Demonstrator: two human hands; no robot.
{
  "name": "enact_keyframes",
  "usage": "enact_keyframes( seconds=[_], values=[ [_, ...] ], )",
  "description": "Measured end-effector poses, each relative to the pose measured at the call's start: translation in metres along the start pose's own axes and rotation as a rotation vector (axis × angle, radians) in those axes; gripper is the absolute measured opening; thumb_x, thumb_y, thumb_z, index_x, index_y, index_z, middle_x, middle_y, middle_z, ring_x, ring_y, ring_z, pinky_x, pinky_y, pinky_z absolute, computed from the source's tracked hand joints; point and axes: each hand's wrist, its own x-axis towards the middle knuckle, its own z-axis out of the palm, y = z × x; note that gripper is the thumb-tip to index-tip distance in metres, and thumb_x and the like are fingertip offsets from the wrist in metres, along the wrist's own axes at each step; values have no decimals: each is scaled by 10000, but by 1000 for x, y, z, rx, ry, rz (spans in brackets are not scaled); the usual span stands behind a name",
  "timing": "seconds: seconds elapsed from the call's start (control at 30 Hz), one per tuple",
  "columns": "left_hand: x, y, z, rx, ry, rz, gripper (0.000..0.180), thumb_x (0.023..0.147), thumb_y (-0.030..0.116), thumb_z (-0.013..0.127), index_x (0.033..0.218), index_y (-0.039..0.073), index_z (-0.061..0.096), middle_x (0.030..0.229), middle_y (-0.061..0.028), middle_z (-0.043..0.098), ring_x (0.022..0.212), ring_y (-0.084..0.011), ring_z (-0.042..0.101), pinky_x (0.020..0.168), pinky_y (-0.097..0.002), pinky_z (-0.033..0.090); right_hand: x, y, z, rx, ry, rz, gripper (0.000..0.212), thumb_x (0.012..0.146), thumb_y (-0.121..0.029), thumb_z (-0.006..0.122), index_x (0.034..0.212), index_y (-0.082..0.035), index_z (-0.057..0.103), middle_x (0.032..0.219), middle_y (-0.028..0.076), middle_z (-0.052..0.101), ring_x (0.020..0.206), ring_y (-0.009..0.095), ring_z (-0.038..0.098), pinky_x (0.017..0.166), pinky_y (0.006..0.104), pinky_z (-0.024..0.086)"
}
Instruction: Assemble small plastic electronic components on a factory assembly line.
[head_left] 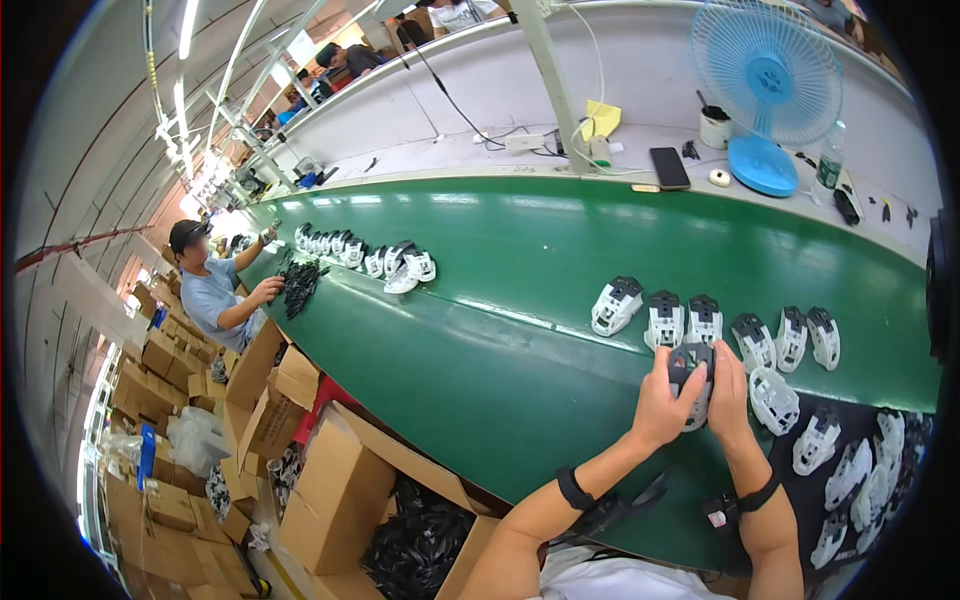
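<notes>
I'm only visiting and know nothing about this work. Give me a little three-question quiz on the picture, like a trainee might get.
1. What colour is the fan beyond the green work surface?
2. True or false: the left hand and right hand are both on one dark-topped shell.
3. The dark phone lies: (a) inside a cardboard box, (b) on the white ledge.

Key: 1. Blue; 2. True; 3. b

Bright, mostly even indoor light. Overhead white tubes [187, 28], upper left; distant lamps [208, 165] blown out. Pale glare streaks along green bench [450, 390]. Shadows soft. Near shells [664, 328] fairly crisp; far end hazy, detail lost. Fisheye bows straight edges; black vignette fills corners.
</notes>
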Motion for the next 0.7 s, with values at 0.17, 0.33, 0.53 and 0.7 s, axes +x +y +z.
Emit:
enact_keyframes(
  seconds=[0.17, 0.33, 0.53, 0.7],
  values=[
    [-3, 9, 0, -47, -31, 45, 295, 859, 201, 598, 983, -24, 454, 721, -122, 612, 650, -145, 590, 592, -304, 464, 0, 2, -2, 243, -103, 38, 315, 921, -232, 296, 726, -22, 426, 662, 46, 442, 600, 159, 393, 568, 309, 341],
    [-2, 20, -4, 58, -62, 144, 275, 840, 186, 618, 932, -5, 442, 690, -135, 616, 618, -213, 637, 547, -312, 465, -15, 13, 24, -216, 487, -382, 339, 941, -237, 304, 742, 3, 439, 672, 44, 448, 616, 133, 404, 557, 284, 330],
    [-10, 2, 11, -255, 76, -11, 245, 840, 175, 633, 959, -4, 516, 819, -24, 593, 737, -61, 510, 651, -218, 436, -16, 2, 9, 223, 152, -11, 312, 950, -203, 319, 775, 7, 469, 747, 64, 471, 690, 129, 426, 606, 294, 340],
    [-2, -15, 10, -268, 77, -95, 244, 849, 194, 625, 945, 7, 502, 814, -28, 584, 731, -72, 515, 655, -234, 440, -11, 7, 11, 406, 272, 285, 309, 949, -227, 383, 953, 32, 550, 929, 69, 533, 841, 138, 506, 757, 261, 402]
  ],
)
